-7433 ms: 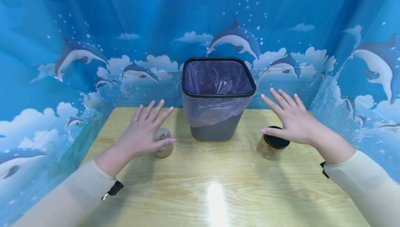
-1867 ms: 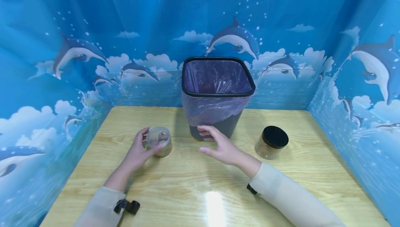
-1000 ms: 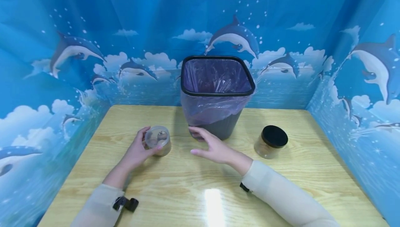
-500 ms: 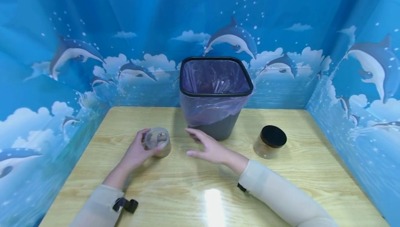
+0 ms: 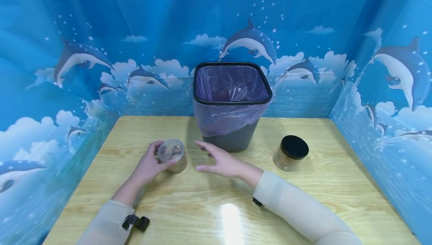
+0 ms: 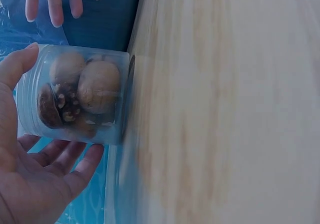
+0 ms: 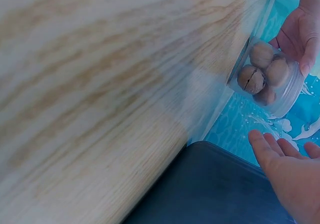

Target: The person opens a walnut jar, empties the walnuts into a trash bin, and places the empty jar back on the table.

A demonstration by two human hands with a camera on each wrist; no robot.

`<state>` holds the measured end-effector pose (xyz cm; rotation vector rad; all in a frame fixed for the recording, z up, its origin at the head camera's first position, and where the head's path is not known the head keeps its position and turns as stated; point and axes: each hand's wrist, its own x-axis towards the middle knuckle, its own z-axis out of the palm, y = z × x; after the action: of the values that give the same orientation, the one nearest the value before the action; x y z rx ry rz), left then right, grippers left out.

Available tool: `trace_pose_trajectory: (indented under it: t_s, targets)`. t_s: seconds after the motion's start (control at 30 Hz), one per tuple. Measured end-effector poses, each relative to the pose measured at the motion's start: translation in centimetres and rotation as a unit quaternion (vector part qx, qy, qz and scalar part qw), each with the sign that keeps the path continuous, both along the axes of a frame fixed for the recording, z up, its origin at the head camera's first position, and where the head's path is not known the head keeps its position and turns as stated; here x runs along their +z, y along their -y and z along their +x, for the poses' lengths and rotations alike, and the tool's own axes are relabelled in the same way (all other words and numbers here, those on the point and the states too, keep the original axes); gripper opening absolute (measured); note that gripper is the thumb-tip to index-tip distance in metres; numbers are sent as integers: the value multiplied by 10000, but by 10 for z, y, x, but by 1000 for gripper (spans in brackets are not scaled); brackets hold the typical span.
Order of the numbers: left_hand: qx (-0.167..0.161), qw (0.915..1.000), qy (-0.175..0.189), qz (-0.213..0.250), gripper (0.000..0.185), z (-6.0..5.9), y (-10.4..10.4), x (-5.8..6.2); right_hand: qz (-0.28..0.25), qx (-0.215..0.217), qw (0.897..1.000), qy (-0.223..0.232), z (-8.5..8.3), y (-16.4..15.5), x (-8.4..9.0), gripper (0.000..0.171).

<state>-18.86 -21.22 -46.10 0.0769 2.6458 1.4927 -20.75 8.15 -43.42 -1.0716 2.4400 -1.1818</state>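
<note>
A small clear lidless jar [image 5: 172, 155] with several walnuts inside stands on the wooden table [image 5: 216, 207], left of the bin. My left hand [image 5: 148, 164] grips it, thumb on one side and fingers curled round the other. In the left wrist view the jar [image 6: 80, 94] sits in my left hand [image 6: 30, 184], its base against the table. My right hand [image 5: 219, 162] hovers open just right of the jar, fingers straight and apart from it. The right wrist view shows the jar [image 7: 270, 74], my left hand [image 7: 302, 29] behind it and my right hand [image 7: 285, 179] close by.
A dark grey bin [image 5: 233, 102] lined with a purple bag stands at the back middle of the table. A second jar with a black lid [image 5: 291, 153] stands to its right. Blue dolphin-print curtains [image 5: 67, 69] close off three sides.
My right hand has slid left in front of the bin, closer to the clear jar. My left hand keeps its grip on the jar, which has barely moved.
</note>
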Motion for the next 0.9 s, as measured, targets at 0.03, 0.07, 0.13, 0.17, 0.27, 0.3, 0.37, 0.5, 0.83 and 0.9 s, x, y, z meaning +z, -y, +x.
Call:
trace_pose_trajectory:
  t_s: [0.03,0.07,0.13,0.17,0.27,0.3,0.37,0.5,0.83,0.9]
  targets:
    - [0,10000,2,15,101,0,0,0,19,14,10000,14,0,1,0,82]
    - [-1,10000,2,34,100,0,-1,0,37,24,10000,23,0,1,0,82]
    - [-22,10000,-15,28,99,0,-1,-1,46,65,10000,24,-1,2,-1,83]
    - [-33,10000,-37,29,99,0,-1,-1,47,81,9999,45,-1,3,-1,83]
    - [-36,9999,-110,52,97,1,-1,-2,69,105,9999,63,-2,4,-1,84]
    - [-53,9999,-143,72,97,1,-1,-2,74,107,9999,64,-2,4,-2,84]
    - [-62,9997,-196,139,96,2,-2,-2,105,93,9999,59,-2,4,-2,85]
    - [-112,9994,-239,213,94,3,-4,-1,131,73,9999,0,-2,6,-3,85]
    - [-263,9982,-337,413,91,8,-14,8,152,3,9998,-141,-3,8,-4,86]
    - [-275,9981,-339,442,90,9,-15,9,114,8,9998,-161,-3,9,-4,86]
